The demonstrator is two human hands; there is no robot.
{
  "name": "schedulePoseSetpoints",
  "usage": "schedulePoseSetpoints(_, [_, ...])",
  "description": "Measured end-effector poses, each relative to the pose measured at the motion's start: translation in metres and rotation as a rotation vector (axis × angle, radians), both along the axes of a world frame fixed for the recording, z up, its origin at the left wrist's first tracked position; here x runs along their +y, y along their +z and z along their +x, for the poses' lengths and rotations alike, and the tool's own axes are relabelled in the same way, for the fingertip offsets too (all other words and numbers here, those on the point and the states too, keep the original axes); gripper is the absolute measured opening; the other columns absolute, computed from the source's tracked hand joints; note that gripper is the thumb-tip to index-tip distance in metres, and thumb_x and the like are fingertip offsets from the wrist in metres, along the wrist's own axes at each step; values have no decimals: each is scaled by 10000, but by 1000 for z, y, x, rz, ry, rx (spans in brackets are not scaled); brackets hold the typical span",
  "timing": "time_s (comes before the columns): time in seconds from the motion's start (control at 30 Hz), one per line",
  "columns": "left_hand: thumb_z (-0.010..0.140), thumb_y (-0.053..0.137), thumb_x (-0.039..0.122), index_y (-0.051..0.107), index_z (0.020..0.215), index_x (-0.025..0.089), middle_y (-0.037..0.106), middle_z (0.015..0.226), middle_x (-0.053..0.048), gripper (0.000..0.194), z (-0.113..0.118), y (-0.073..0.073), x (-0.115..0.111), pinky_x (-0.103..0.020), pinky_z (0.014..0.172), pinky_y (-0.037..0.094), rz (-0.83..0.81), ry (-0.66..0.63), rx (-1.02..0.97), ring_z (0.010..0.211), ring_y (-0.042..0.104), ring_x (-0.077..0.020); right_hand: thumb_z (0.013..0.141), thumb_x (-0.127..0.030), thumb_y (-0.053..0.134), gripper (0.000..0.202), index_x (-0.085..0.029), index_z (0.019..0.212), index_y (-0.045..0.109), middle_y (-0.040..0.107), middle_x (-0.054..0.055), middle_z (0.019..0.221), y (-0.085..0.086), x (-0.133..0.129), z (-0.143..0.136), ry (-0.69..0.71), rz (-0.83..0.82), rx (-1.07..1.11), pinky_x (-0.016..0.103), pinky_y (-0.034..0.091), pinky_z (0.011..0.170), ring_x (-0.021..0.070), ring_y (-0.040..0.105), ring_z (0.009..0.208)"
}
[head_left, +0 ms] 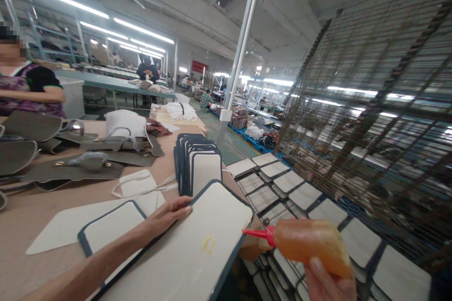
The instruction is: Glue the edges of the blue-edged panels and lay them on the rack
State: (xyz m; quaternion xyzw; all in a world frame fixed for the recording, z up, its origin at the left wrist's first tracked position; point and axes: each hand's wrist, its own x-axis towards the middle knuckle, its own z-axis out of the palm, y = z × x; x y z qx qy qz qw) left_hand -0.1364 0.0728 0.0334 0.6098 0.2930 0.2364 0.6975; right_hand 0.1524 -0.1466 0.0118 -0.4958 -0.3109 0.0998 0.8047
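Note:
My left hand (176,210) grips the upper left edge of a white panel (201,235) with a dark blue border. In my right hand (326,280) is a glue bottle (310,244) of amber liquid, lying nearly level, its red nozzle (256,233) at the panel's right edge. A wet yellowish line runs along that upper right corner, and a small yellow smear marks the panel's middle. Under my left forearm lies another blue-edged panel (116,225). Behind the held panel stands a stack of similar panels (206,171).
Grey-brown bag pieces (77,167) with handles cover the table's left side. White panels (305,195) lie in rows on a wire rack to the right, beside a tall wire grid (370,103). A metal pole (243,33) rises ahead. A person (31,84) sits at the far left.

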Motion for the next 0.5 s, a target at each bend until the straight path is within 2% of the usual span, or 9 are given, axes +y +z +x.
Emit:
schedulePoseSetpoints(0.1, [704,697,512,616,1093,190,704,835,-14,511,0,-6,3,-218,581,483,-1,9,-10,670,632,-157,624,-218,775,745,-236,1304,470,668,103,1089,4,0,-7,85,51,98,363,520,864,245,639,990])
schedulePoseSetpoints(0.2, [685,708,521,625,1067,187,701,830,-13,514,-1,-11,6,-213,569,473,-4,32,-26,654,624,-149,616,-219,777,714,-241,1276,505,686,105,1023,10,2,-16,117,65,88,403,544,816,248,670,869])
schedulePoseSetpoints(0.3, [657,726,517,635,1047,177,698,823,-18,525,-1,-9,5,-211,554,459,11,48,-35,648,615,-150,603,-234,783,665,-256,1226,552,695,95,982,12,2,-23,127,49,71,384,569,737,256,675,824])
schedulePoseSetpoints(0.4, [671,715,504,634,1055,177,698,819,-20,511,-1,-5,3,-214,561,457,8,44,-35,661,617,-155,602,-276,778,661,-320,1219,546,693,49,1009,8,0,-29,141,47,144,392,563,761,258,668,877])
schedulePoseSetpoints(0.5, [667,713,510,629,1062,179,696,807,-9,522,-1,-3,2,-213,567,459,-3,46,-36,648,611,-143,599,-250,783,567,-317,1133,605,706,17,919,4,-3,-35,96,-1,166,290,566,697,214,673,840])
